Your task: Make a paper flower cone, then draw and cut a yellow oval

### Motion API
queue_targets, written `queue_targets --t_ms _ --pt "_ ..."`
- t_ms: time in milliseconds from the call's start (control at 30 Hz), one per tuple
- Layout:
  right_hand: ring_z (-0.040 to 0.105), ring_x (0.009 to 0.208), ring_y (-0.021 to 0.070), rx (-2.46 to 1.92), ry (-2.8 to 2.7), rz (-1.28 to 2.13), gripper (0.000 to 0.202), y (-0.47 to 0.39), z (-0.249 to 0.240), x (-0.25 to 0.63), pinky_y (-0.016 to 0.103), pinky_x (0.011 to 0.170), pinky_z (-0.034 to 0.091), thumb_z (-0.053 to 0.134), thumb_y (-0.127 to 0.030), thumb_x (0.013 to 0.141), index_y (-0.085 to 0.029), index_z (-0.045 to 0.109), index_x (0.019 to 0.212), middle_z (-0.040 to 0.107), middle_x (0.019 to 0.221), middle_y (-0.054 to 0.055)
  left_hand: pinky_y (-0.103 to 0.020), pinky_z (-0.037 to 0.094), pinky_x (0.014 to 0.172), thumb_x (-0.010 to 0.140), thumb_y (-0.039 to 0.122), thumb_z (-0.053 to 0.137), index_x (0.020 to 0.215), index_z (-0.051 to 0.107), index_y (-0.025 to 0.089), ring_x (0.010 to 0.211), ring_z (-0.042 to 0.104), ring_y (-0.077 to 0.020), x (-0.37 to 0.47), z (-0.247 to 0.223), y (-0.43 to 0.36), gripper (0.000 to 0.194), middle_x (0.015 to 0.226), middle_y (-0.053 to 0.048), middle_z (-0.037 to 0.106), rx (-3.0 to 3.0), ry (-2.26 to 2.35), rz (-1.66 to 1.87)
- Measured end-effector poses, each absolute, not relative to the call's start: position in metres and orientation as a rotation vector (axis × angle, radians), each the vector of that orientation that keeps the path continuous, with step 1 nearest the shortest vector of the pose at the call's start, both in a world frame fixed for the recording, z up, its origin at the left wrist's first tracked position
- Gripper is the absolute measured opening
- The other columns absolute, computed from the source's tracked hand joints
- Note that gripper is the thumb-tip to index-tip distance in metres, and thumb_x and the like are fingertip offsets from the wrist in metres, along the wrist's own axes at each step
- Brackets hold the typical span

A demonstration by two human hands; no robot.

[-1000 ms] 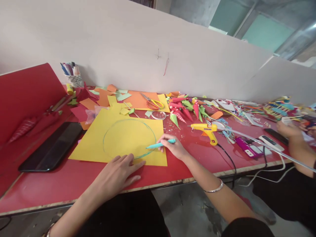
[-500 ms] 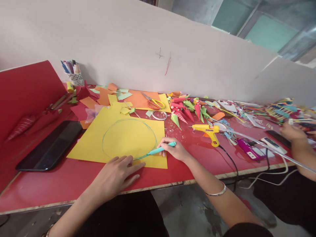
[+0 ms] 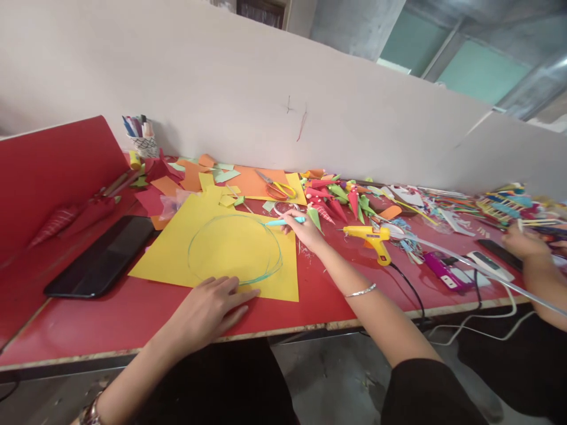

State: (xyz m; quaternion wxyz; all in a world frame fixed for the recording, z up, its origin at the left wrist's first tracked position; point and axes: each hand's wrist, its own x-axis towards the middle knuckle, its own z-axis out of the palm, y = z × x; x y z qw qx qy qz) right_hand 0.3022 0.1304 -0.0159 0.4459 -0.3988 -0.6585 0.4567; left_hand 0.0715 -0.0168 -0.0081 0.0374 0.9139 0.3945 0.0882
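A large yellow paper sheet (image 3: 168, 260) lies on the red table, marked with a big teal oval outline. My right hand (image 3: 301, 229) grips a turquoise felt-tip pen (image 3: 287, 221), its tip at the upper right part of the oval. Flat on the lower edge of the sheet rests my left hand (image 3: 217, 307), fingers stretched out and holding nothing. Just beyond my right hand, a ring of tape (image 3: 287, 208) is partly hidden. To the right of that hand lies a yellow hot glue gun (image 3: 368, 237).
A black phone (image 3: 100, 257) lies left of the sheet. Behind are yellow-handled scissors (image 3: 280, 188), paper scraps, small paper cones (image 3: 339, 209) and a pen cup (image 3: 145, 144). A purple power strip (image 3: 447, 270) with cables sits rightward, near another person's hand (image 3: 525, 242).
My right hand has moved the pen from the oval's lower right up to its upper right. A second line now shows along the right side. My left hand stays on the sheet.
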Motion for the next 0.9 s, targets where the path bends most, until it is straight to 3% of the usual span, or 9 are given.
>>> queue_targets --t_ms 900 --pt "0.047 0.045 0.0077 -1.024 -1.649 1.105 0.018 0.123 -0.024 0.309 0.019 0.046 0.038 0.045 -0.028 0.076 -0.017 0.054 0.065 0.052 0.049 -0.004 -0.025 0.040 0.057 0.088 0.027 0.036 0.115 0.053 0.029 0.064 0.053 -0.0131 0.072 -0.007 -0.018 0.032 0.075 -0.002 0.054 2.851 1.209 0.314"
